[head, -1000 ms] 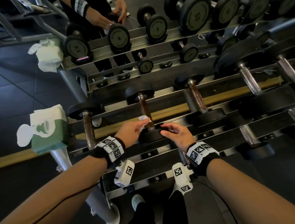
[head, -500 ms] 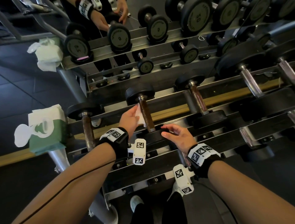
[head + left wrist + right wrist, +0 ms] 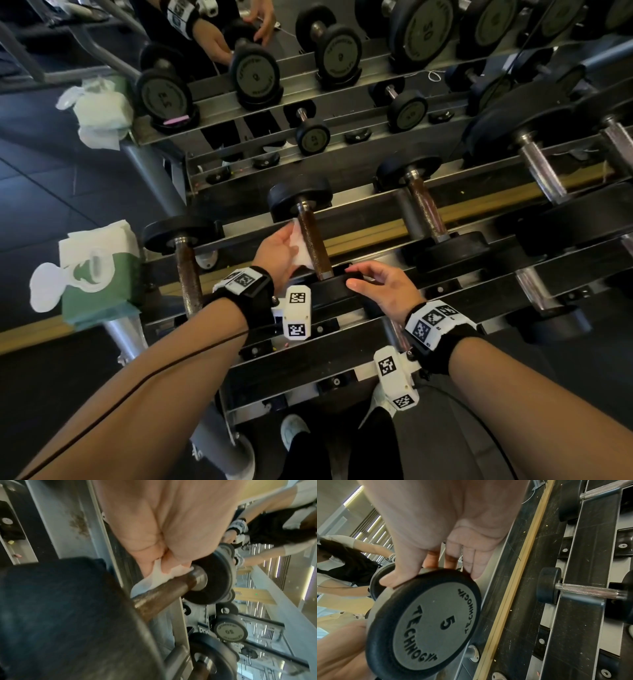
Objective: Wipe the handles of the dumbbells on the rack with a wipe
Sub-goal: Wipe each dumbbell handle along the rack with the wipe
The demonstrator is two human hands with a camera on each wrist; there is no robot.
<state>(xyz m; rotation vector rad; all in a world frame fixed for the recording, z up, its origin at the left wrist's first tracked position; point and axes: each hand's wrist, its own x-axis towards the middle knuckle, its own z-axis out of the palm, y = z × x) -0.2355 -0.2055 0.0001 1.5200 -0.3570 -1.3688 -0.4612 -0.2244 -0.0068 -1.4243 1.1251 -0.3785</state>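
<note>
Scene: a head view looking down on a grey metal dumbbell rack with several tiers, filling the centre and right of the frame.
Dumbbell being cleaned: a black rubber-ended dumbbell with a rusty brown metal handle lies at the centre of the head view, across the rack's rails; its near end plate is marked 5 in the right wrist view.
Wipe: a crumpled white wipe is pressed against the left side of the brown handle, toward its far end.
Left hand: the left hand sits just left of the handle at centre frame; its grip is closed on the wipe, fingers curled round it and holding it to the handle, as the left wrist view shows.
Right hand: the right hand rests on the rim of the dumbbell's near black end plate, lower centre; thumb and fingers curl over the rim, so its grip is closed on the dumbbell.
Neighbouring weights: more dumbbells lie on the same tier to the left and right, and others on the tier in the upper part of the frame.
Wipe pack: a green and white soft pack of wipes sits at the rack's left end, middle left of the frame.
Other person: another person's hands are at a dumbbell in the upper left.
</note>
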